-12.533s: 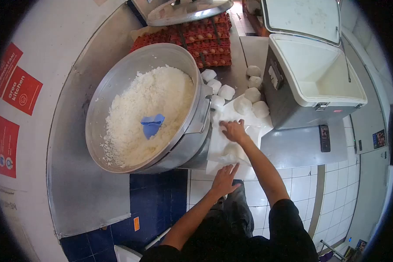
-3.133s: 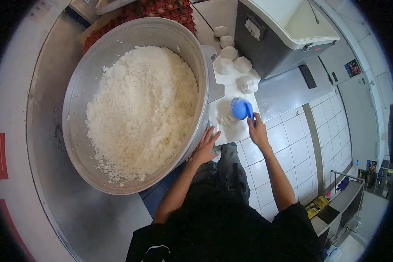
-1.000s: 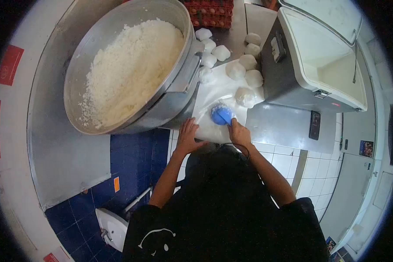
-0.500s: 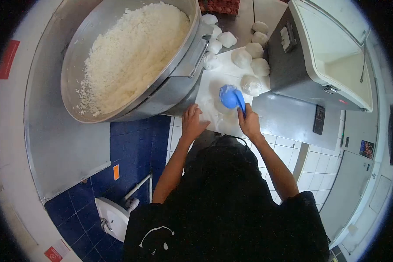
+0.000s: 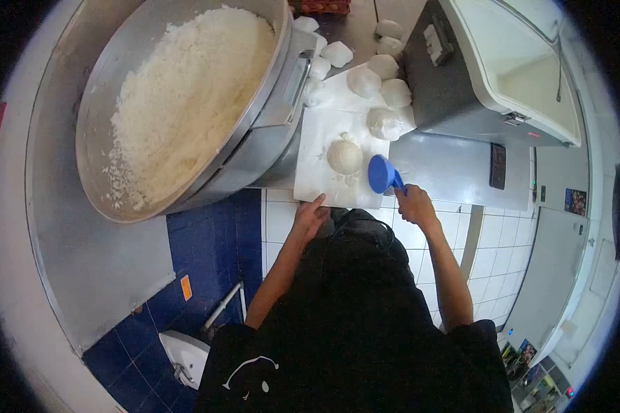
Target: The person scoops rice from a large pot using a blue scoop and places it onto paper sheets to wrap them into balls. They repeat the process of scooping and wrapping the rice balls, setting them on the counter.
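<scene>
My right hand (image 5: 417, 205) is closed round the handle of a blue scoop (image 5: 379, 173), whose bowl is held over the right side of a white paper sheet (image 5: 317, 165). A rounded mound of white rice (image 5: 344, 157) sits on the sheet, left of the scoop, with a few loose grains around it. My left hand (image 5: 311, 217) is at the sheet's near edge, one finger stretched out and touching it; the other fingers are partly hidden. Several white wrapped bundles (image 5: 384, 123) lie beyond the mound.
A large metal pan of cooked rice (image 5: 186, 110) stands at the left. At the right is a grey insulated box (image 5: 442, 89) with its lid up. A dark phone (image 5: 497, 166) lies on the metal table (image 5: 441, 168). Red egg trays (image 5: 320, 6) are at the back.
The scoop has moved right and toward me, off the spot where the rice mound now shows. My left hand has shifted slightly nearer to me along the sheet's edge. The camera view has turned a little.
</scene>
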`<state>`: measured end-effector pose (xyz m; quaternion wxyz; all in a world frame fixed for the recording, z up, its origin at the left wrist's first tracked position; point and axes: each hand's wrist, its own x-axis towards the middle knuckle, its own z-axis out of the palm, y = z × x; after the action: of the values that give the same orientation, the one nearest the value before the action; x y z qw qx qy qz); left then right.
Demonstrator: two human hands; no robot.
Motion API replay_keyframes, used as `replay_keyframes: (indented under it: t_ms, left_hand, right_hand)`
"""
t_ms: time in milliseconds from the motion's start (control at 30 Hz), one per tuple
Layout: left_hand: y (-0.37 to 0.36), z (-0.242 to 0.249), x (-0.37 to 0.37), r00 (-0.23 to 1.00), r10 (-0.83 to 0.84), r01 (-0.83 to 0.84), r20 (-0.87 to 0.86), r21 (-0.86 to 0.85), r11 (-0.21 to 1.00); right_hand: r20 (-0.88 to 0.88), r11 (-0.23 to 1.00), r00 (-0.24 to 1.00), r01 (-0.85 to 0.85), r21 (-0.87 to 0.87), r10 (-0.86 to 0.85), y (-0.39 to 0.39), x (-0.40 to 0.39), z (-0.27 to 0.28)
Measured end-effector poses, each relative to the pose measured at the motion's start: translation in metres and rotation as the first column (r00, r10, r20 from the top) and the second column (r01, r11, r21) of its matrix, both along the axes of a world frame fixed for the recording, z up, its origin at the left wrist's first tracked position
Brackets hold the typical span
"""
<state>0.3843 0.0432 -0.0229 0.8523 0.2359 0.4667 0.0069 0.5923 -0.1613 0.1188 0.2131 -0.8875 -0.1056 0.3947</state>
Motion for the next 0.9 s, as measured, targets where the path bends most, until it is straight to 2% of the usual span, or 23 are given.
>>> replay_keyframes:
  t_ms: [33, 100, 133, 167, 200, 233, 300, 367, 400, 433, 467, 500, 533, 600, 667, 767, 833, 867, 900]
  left_hand:
    - [0.000, 0.002, 0.007, 1.000, -0.006, 0.006, -0.004, -0.089, 0.996]
    - [0.002, 0.004, 0.014, 0.998, -0.063, 0.064, 0.019, -0.049, 0.997]
    - [0.004, 0.003, 0.017, 0.994, -0.100, 0.100, 0.039, -0.012, 0.995]
    - [0.004, 0.001, 0.018, 0.993, -0.115, 0.115, 0.037, -0.015, 0.993]
    - [0.002, 0.001, 0.017, 0.994, -0.099, 0.098, 0.039, 0.023, 0.995]
    - [0.001, 0.000, 0.015, 0.996, -0.083, 0.080, 0.042, 0.058, 0.995]
    - [0.001, -0.005, 0.016, 0.994, -0.082, 0.082, 0.074, 0.010, 0.997]
    - [-0.004, -0.006, 0.010, 0.991, -0.076, 0.082, 0.108, -0.048, 0.995]
    - [-0.003, -0.004, 0.013, 0.989, -0.099, 0.099, 0.112, -0.001, 0.995]
    - [-0.003, -0.009, 0.010, 0.987, -0.120, 0.116, 0.109, 0.048, 0.992]
    - [-0.003, -0.015, 0.010, 0.987, -0.136, 0.129, 0.082, 0.081, 0.988]
    - [0.000, -0.012, 0.009, 0.986, -0.145, 0.139, 0.083, 0.077, 0.987]
    - [0.003, -0.009, 0.011, 0.983, -0.174, 0.167, 0.060, 0.101, 0.981]
    - [0.007, -0.008, 0.008, 0.977, -0.211, 0.205, 0.041, 0.119, 0.972]
    - [0.011, -0.012, 0.009, 0.963, -0.271, 0.268, 0.004, 0.112, 0.957]
    - [0.018, -0.007, 0.007, 0.951, -0.304, 0.296, 0.060, 0.120, 0.948]
    - [0.021, -0.004, 0.007, 0.948, -0.319, 0.315, 0.017, 0.121, 0.941]
    - [0.024, -0.004, 0.007, 0.941, -0.339, 0.338, -0.005, 0.093, 0.936]
    - [0.026, -0.005, 0.009, 0.933, -0.360, 0.361, -0.026, 0.065, 0.930]
  right_hand:
    - [0.002, 1.000, 1.000, 0.016, 0.002, -0.016, 0.006, 0.000, -0.006]
    - [0.216, 0.960, 0.953, -0.162, -0.227, 0.212, 0.020, -0.003, -0.016]
    - [0.141, 0.957, 0.972, -0.147, -0.251, 0.186, 0.028, -0.005, -0.009]
    - [0.139, 0.958, 0.975, -0.133, -0.254, 0.172, 0.029, -0.007, -0.009]
    - [0.103, 0.857, 0.872, -0.437, -0.273, 0.478, 0.029, -0.010, -0.008]
    - [0.061, 0.663, 0.676, -0.695, -0.279, 0.734, 0.030, -0.015, -0.007]
    - [-0.141, 0.729, 0.754, -0.657, -0.192, 0.642, 0.045, -0.026, -0.009]
    - [0.043, 0.601, 0.600, -0.798, -0.035, 0.799, 0.034, -0.036, -0.045]
    - [-0.320, 0.957, 0.904, -0.244, 0.160, 0.284, 0.030, -0.049, -0.064]
    - [-0.454, 0.987, 0.890, 0.102, 0.120, -0.037, 0.042, -0.062, -0.053]
    - [-0.671, 0.924, 0.707, 0.373, 0.084, -0.224, 0.052, -0.070, -0.042]
    - [-0.831, 0.797, 0.435, 0.603, -0.017, -0.347, 0.059, -0.076, -0.034]
    - [-0.828, 0.793, 0.435, 0.610, -0.018, -0.353, 0.062, -0.079, -0.034]
    - [-0.930, 0.486, -0.056, 0.840, -0.241, -0.363, 0.063, -0.085, -0.035]
    - [-0.944, 0.506, 0.003, 0.845, -0.174, -0.331, 0.052, -0.093, -0.028]
    - [-0.929, 0.627, 0.206, 0.778, -0.034, -0.307, 0.036, -0.095, -0.010]
    - [-0.874, 0.693, 0.430, 0.701, 0.166, -0.225, 0.027, -0.084, 0.004]
    - [-0.799, 0.735, 0.540, 0.649, 0.195, -0.265, 0.023, -0.073, 0.009]
    - [-0.637, 0.846, 0.731, 0.482, 0.229, -0.244, 0.023, -0.055, 0.016]
